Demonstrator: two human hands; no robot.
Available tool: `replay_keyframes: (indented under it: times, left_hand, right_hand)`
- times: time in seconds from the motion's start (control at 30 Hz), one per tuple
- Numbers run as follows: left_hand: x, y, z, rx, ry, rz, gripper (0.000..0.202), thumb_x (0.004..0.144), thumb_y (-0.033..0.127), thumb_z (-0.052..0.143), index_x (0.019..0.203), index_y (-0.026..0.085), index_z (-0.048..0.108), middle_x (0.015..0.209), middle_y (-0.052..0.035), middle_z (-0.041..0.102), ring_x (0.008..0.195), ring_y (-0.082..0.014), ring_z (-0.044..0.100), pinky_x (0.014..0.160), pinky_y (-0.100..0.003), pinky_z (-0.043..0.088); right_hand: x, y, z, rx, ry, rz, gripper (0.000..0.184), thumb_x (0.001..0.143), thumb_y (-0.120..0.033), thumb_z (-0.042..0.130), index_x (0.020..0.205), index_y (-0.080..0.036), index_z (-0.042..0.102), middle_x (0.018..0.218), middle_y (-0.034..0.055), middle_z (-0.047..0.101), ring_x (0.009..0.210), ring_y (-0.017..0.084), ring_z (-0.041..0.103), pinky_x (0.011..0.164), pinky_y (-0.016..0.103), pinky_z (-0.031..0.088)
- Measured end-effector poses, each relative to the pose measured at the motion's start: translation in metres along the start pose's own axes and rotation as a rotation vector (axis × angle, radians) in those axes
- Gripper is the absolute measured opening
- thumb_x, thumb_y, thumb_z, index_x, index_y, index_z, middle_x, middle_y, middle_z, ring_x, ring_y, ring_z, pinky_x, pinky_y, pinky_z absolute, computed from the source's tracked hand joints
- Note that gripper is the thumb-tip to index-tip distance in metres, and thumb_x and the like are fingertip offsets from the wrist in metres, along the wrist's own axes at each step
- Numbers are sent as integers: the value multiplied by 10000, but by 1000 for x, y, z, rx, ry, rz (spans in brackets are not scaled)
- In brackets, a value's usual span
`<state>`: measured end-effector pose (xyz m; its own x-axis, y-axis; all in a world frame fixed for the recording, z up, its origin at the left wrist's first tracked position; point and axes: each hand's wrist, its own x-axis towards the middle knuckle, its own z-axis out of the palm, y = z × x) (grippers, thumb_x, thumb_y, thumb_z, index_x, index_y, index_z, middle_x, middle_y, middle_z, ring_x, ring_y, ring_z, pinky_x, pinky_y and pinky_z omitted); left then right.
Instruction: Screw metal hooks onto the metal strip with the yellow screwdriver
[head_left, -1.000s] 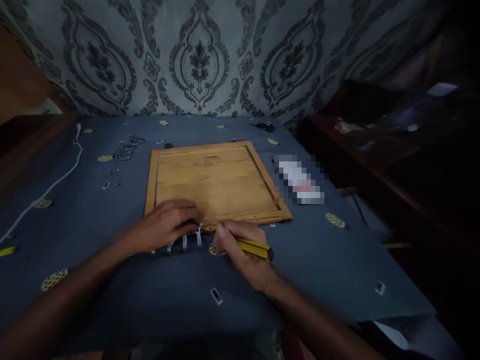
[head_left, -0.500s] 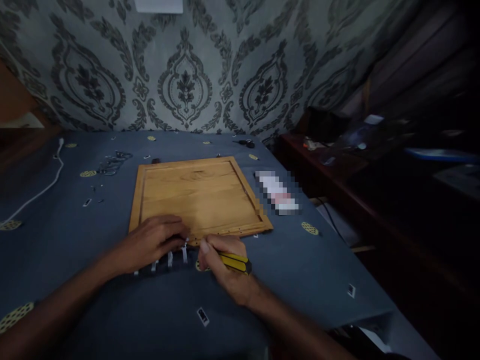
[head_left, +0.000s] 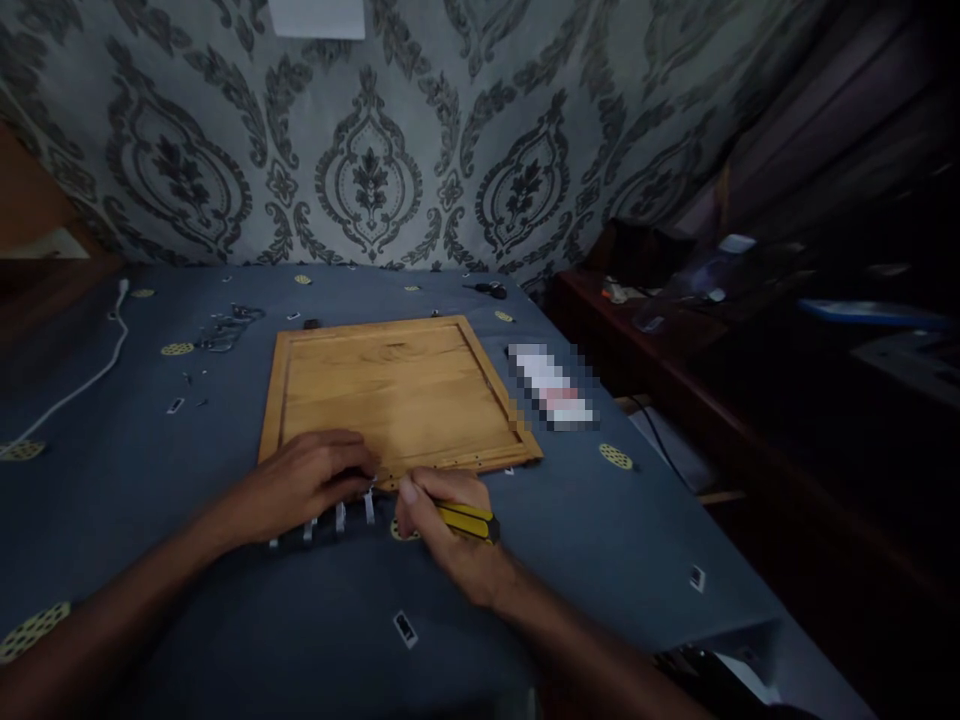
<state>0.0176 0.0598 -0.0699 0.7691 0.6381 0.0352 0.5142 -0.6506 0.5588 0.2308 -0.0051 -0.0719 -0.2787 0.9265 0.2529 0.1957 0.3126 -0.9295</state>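
A framed wooden board [head_left: 390, 390] lies flat on the cloth-covered table, with small dark holes along its near edge. Several metal hooks [head_left: 340, 517] stick out from that edge towards me. My left hand [head_left: 311, 475] rests over the near left part of the board, its thumb and bent fingers closed at the top of the rightmost hook [head_left: 369, 507]. In my right hand [head_left: 450, 520], just to the right, is a screwdriver with a yellow and black handle [head_left: 472, 522]. Its shaft and tip are hidden by my fingers.
On the left of the cloth lie a pile of metal hooks [head_left: 229, 328], a few tiny screws [head_left: 201, 403] and a white cable [head_left: 82, 385]. A blurred-out phone-like object [head_left: 551, 388] lies right of the board. Behind it is a dark key-like item [head_left: 487, 290]. A dark red side table [head_left: 600, 310] stands beyond.
The camera view has shifted very slightly. Both hands, the screwdriver and the board keep their places relative to each other.
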Motion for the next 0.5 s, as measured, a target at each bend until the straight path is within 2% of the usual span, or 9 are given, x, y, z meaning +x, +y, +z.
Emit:
replay_keyframes:
  times: [0.27,0.4,0.5]
  left_hand:
    - [0,3,-2,23,5,-11,146,1012,205,555,966,174,690,946,-30,695,868,-154,657,764,-239,446]
    - [1,4,-7,-21,-6,0,172,1018,208,518,1018,176,687,967,-35,715,894,-157,666,808,-246,463]
    - [1,3,-11,-35,32,-27,218,1017,192,469,1043,169,683,993,-50,731,926,-166,673,836,-255,474]
  right_hand:
    - [-2,3,0,-36,19,-8,481,1028,-382,470,580,-216,525,546,-24,547,527,110,541,559,252,422]
    - [-1,1,-1,-75,56,-5,494,1014,-396,501,556,-218,540,521,-25,560,507,113,555,549,254,423]
    - [0,-1,-1,-88,64,-1,504,1007,-407,511,540,-220,538,513,-22,569,490,113,550,531,254,421]
